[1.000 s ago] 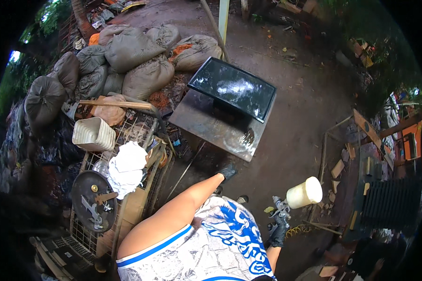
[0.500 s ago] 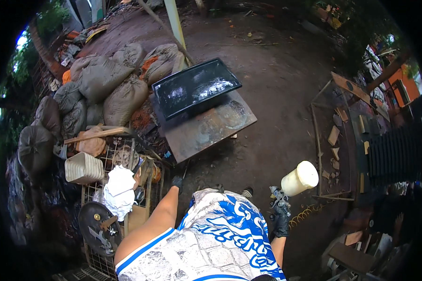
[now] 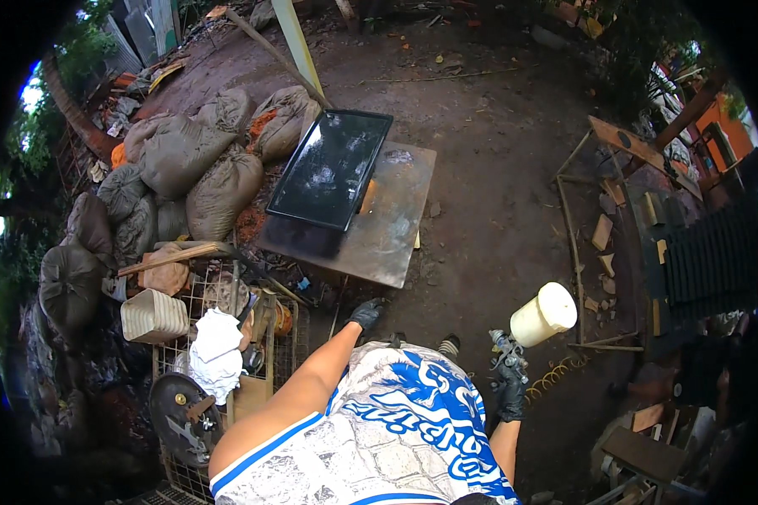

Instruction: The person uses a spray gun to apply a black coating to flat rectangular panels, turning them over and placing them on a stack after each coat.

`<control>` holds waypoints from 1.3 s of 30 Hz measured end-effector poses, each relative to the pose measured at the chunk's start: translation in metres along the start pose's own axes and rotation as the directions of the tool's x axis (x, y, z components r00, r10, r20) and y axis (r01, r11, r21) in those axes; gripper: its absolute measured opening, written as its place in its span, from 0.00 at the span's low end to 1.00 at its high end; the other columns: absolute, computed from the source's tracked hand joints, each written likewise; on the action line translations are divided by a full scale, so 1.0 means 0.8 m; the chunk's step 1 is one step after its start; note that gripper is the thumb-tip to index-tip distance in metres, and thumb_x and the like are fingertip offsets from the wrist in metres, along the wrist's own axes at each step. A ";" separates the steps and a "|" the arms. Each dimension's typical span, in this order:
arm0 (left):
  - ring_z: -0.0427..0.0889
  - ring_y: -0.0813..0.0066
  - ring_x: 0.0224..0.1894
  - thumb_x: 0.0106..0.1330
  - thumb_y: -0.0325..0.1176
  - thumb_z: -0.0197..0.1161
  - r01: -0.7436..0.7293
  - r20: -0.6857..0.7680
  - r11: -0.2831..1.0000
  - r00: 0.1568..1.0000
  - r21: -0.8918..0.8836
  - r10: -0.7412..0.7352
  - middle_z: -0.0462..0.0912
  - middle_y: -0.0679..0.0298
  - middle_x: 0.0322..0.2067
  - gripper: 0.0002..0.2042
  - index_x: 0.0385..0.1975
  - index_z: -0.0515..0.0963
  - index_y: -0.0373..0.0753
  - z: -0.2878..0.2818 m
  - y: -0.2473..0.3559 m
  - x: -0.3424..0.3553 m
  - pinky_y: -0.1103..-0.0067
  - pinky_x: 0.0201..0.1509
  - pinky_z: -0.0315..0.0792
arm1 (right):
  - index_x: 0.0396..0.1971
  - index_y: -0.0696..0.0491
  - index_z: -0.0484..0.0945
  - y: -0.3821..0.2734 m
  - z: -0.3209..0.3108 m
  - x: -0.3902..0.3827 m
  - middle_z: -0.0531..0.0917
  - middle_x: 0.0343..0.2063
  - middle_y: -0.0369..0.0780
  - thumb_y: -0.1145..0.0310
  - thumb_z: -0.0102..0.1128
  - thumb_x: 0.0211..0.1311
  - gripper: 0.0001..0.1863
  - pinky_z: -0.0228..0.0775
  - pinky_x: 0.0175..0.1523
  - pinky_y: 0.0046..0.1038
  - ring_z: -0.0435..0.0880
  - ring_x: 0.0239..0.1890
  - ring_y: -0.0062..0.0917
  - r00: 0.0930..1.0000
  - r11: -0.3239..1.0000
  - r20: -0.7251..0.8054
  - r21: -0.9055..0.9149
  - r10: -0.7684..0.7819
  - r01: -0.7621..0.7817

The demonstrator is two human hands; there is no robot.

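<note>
Gloved in black, a worker's right hand (image 3: 511, 397) is wrapped around a spray gun (image 3: 507, 353) topped by a cream-coloured cup (image 3: 544, 315), held out to the right of the body, well apart from the table. Low and just beside the near edge of the table (image 3: 404, 227), the left hand (image 3: 367, 314), also in a dark glove, reaches forward; how its fingers stand cannot be told at this size. Glossy and black, a rectangular panel (image 3: 333, 168) with a raised rim sits raised over the left part of the metal-topped table, its far end reaching past the edge and pale reflections across its face; whatever supports it is mostly hidden. Yellow coiled hose (image 3: 556, 376) shows behind the right hand. To the worker's left, a wire rack (image 3: 195, 290) carries a ribbed beige bucket (image 3: 154, 316), a crumpled white cloth (image 3: 215, 353) and a round black disc (image 3: 184, 418) with metal parts on it. Filled sacks (image 3: 177, 156) are heaped beyond the rack, while a metal frame (image 3: 570, 244) stands on bare earth at right.
</note>
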State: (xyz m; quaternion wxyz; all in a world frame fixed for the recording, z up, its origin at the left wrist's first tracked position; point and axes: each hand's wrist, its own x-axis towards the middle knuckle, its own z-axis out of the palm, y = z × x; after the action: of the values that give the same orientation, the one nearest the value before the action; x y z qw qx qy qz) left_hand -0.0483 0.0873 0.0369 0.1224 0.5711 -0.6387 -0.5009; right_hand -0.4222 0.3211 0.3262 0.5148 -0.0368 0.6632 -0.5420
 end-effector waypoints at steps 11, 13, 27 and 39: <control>0.79 0.66 0.47 0.64 0.37 0.55 -0.056 -0.113 0.989 0.991 0.137 0.072 0.78 0.52 0.50 0.19 0.53 0.77 0.36 -0.029 -0.153 -0.078 0.71 0.51 0.74 | 0.49 0.45 0.78 0.019 -0.027 0.024 0.81 0.36 0.28 0.62 0.67 0.55 0.20 0.62 0.26 0.18 0.71 0.24 0.12 0.996 0.994 0.068 0.096 0.053 -0.060; 0.80 0.65 0.44 0.64 0.36 0.55 0.014 -0.093 0.994 0.996 0.108 -0.004 0.80 0.52 0.46 0.17 0.49 0.78 0.37 -0.016 -0.140 -0.085 0.70 0.48 0.74 | 0.51 0.45 0.76 0.018 -0.034 0.022 0.80 0.39 0.28 0.62 0.67 0.55 0.22 0.62 0.28 0.19 0.72 0.27 0.13 1.000 1.000 0.029 0.016 0.007 -0.008; 0.75 0.48 0.57 0.65 0.41 0.55 0.441 -0.090 0.897 0.895 0.039 -0.437 0.78 0.47 0.53 0.21 0.55 0.74 0.39 -0.025 -0.069 -0.111 0.66 0.61 0.69 | 0.49 0.45 0.77 0.026 -0.038 0.024 0.82 0.36 0.29 0.66 0.67 0.55 0.20 0.62 0.27 0.18 0.72 0.25 0.14 1.000 0.998 -0.001 0.057 0.017 -0.017; 0.77 0.51 0.53 0.62 0.41 0.61 0.336 -0.149 0.931 0.922 -0.143 -0.356 0.78 0.45 0.53 0.29 0.62 0.68 0.34 -0.039 -0.054 -0.107 0.65 0.56 0.71 | 0.51 0.44 0.78 0.024 -0.040 0.022 0.82 0.42 0.28 0.62 0.66 0.57 0.20 0.62 0.30 0.19 0.73 0.30 0.13 0.998 0.998 0.015 0.031 0.060 -0.060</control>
State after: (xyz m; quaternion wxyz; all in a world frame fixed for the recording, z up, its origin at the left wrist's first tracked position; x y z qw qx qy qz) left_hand 0.0279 0.1514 0.0530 0.1194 0.7083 -0.4847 -0.4991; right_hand -0.4434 0.3404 0.2965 0.5359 -0.0125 0.6518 -0.5364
